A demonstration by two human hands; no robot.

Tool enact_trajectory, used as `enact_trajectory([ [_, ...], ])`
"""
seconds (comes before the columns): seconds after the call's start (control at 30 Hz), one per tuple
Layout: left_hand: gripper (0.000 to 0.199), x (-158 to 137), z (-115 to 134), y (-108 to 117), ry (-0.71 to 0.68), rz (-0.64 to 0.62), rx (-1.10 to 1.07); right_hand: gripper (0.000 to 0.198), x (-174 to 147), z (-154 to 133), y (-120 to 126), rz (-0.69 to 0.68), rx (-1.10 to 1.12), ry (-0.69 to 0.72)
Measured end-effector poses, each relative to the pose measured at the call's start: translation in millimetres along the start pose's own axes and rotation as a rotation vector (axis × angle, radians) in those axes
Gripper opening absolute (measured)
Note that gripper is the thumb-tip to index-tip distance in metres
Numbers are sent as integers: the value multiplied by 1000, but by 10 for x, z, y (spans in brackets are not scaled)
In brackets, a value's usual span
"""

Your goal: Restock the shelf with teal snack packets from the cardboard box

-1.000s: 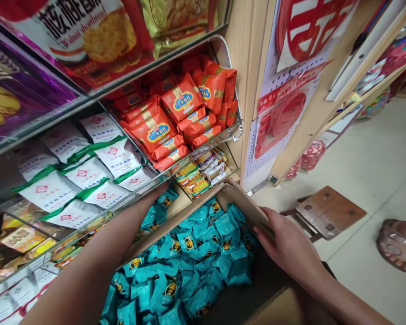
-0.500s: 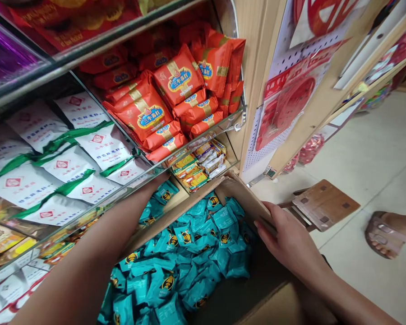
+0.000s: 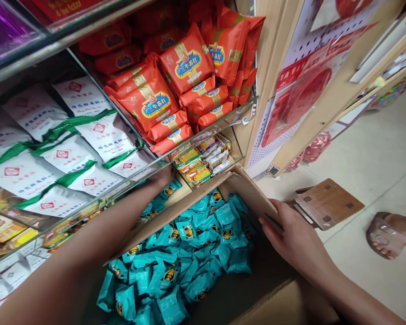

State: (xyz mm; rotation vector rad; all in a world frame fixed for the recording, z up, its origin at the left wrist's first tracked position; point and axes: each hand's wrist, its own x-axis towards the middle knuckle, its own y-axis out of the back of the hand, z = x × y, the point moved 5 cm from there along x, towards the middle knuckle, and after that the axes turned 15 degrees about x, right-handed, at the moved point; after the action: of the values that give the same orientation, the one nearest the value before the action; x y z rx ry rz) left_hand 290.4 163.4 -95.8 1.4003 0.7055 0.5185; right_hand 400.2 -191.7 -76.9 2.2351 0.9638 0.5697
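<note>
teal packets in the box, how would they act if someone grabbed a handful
The teal packets are probably light, each small beside the right hand. They look glossy, so may slip. Heaped loosely in the box, they could slide if disturbed.

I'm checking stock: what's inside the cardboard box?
Many teal packets, some with yellow-and-black emblems, lie piled in the cardboard box. Whatever lies beneath the top layer is covered, so the pile's depth cannot be told.

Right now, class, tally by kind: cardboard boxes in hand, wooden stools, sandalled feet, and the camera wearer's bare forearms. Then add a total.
Cardboard box: 1
Wooden stool: 1
Sandalled foot: 1
Bare forearms: 2
Total: 5
</note>
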Motion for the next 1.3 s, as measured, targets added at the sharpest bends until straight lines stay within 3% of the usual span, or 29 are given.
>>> enact_trajectory([
  [0.1,37,-210,41,-63,-230,-92,112,38,-2,-2,-7,-10,-13,6],
  [0.17,42,-340,58,-132,-411,-150,310,38,-5,-5,-8,-12,-20,10],
  [0.23,37,-408,22,-194,-505,-169,566,37,-9,-4,-9,-15,-21,7],
  [0.33,35,-398,-68,-215,-487,-138,772,35,-15,-5,-5,-10,-29,3],
  [0.5,34,-364,-76,-187,-484,-123,853,35,-14,-19,-2,-15,-12,15],
  [0.77,47,-426,-6,-145,-568,-128,788,37,-1,-5,-14,-28,-6,-29],
  [0.93,54,-335,-104,-213,-472,-142,736,36,2,9,-24,-31,-28,-23],
  [1.03,55,-352,-83,-209,-502,-158,733,36,-1,17,-32,-31,-35,-20],
  [1.2,54,-462,-95,-91,-451,-219,715,36,-6,49,-66,-55,-76,-42],
  [1.3,57,-537,-92,54,-400,-222,575,36,-2,45,-68,-57,-98,-48],
])
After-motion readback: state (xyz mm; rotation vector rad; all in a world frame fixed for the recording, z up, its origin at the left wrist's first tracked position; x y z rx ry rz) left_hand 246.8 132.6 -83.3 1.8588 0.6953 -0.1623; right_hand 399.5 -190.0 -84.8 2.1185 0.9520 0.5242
